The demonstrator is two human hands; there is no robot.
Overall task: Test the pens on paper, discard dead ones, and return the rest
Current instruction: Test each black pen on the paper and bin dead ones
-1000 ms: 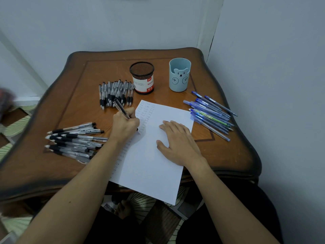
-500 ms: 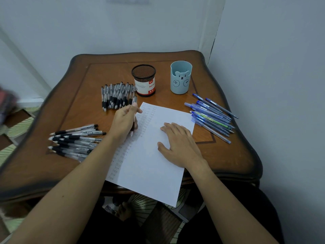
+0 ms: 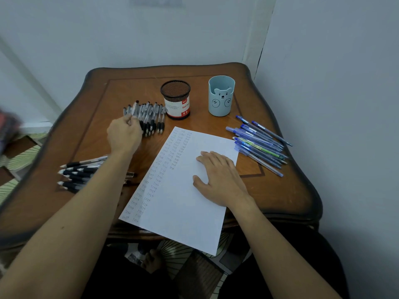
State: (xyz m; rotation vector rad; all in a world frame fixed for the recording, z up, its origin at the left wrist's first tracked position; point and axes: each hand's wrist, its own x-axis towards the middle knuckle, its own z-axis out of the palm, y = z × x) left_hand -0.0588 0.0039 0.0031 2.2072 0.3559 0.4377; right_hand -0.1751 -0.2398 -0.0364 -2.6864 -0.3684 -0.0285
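We list, nearest first:

- Sheet of paper (image 3: 179, 212): its near corner overhangs the edge of the worktop (image 3: 280, 190), and columns of the handwritten word "test" run along its left side.
- Right hand (image 3: 218, 180): it lies flat on the sheet, fingers straight and spread, holding nothing.
- Heap of black pens (image 3: 77, 173): it lies under and to the left of the left forearm, tips pointing left.
- Left hand (image 3: 124, 134): it is beyond the sheet's left edge, fingers curled, pinching a black pen (image 3: 135, 108) at the left end of a row of black pens (image 3: 153, 117) laid side by side.
- Blue pens (image 3: 259, 145): a fanned heap just right of the right hand, at the sheet's far right corner.
- Mesh pen cup (image 3: 176, 100): we note it upright, just right of the row.
- Bear-faced blue cup (image 3: 221, 96): it stands upright beyond the right hand.
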